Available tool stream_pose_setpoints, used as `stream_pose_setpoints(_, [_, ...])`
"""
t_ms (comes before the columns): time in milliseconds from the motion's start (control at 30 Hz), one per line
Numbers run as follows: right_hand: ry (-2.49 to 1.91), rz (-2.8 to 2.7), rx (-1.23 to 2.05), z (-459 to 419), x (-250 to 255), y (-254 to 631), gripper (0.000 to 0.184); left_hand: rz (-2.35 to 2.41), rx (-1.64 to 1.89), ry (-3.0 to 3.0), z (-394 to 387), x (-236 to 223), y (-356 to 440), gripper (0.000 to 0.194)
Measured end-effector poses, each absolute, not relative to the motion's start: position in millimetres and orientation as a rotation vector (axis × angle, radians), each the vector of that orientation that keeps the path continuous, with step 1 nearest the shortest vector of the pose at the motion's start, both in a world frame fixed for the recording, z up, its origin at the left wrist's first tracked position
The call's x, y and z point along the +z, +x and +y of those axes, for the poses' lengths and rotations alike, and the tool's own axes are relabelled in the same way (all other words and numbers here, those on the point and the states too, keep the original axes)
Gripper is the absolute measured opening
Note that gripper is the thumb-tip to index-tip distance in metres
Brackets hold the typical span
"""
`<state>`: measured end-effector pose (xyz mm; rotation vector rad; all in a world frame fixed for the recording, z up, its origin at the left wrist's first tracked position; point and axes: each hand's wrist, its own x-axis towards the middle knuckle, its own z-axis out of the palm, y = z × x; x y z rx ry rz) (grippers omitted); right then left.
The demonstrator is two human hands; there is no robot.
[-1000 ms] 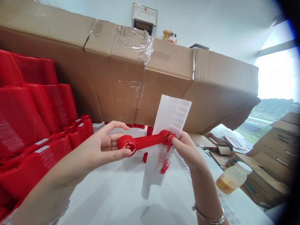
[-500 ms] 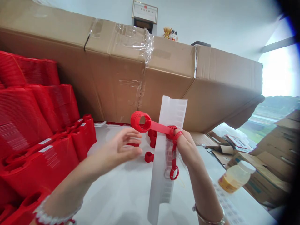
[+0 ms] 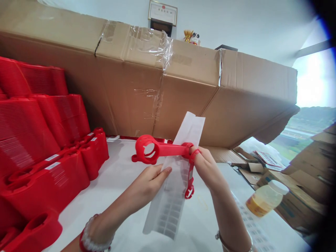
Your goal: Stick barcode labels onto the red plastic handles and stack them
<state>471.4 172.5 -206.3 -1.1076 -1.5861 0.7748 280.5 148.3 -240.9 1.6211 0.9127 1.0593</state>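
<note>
My right hand (image 3: 208,166) is closed around red plastic ring pieces. One is a long red strap with a stack of wide rings (image 3: 147,149) at its left end, pointing left. Another red strap with a small ring (image 3: 189,191) hangs below my fingers. A white sheet of printed labels (image 3: 170,210) slants beneath them, its long edge curled. My left hand (image 3: 149,182) pinches the sheet's left edge between thumb and fingers, just under the wide rings. Whether my right fingers also grip the sheet is hidden.
Stacked red plastic parts (image 3: 65,175) with white labels fill the left side. A large cardboard box (image 3: 131,94) leans across the back. On the right stand a jar with a white lid (image 3: 266,198), another label sheet (image 3: 253,224) and cardboard boxes (image 3: 299,196).
My left hand has moved right from an open pose and closed on the label sheet. The sheet's lower end has swung left, and the wide rings have shifted left and down.
</note>
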Motion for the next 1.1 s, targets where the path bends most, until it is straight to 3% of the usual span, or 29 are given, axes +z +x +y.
stream_pose_setpoints(133, [-1.14, -1.465, 0.774, 180.8, -202.5, 495.5, 0.036, 0.994, 0.993, 1.635, 151.1, -236.9, 272.8, 0.043])
stream_pose_setpoints(400, [-1.099, -1.536, 0.903, 172.8, -193.5, 518.9, 0.057, 1.367, 1.221, 1.77, 155.2, -229.0, 263.7, 0.021])
stream_pose_setpoints(633, [-1.034, -1.631, 1.024, 164.8, -195.6, 492.7, 0.065, 1.515, 1.312, 1.82, 148.1, -228.5, 273.4, 0.029])
stream_pose_setpoints(800, [-1.046, -1.664, 1.071, 172.2, -203.6, 486.9, 0.065, 1.293, 1.244, 1.758, 152.9, -233.1, 273.5, 0.034])
stream_pose_setpoints(1100, [-1.195, -1.698, 0.883, 174.4, -211.8, 470.8, 0.044, 0.854, 1.172, 1.581, 136.8, -224.0, 289.7, 0.03])
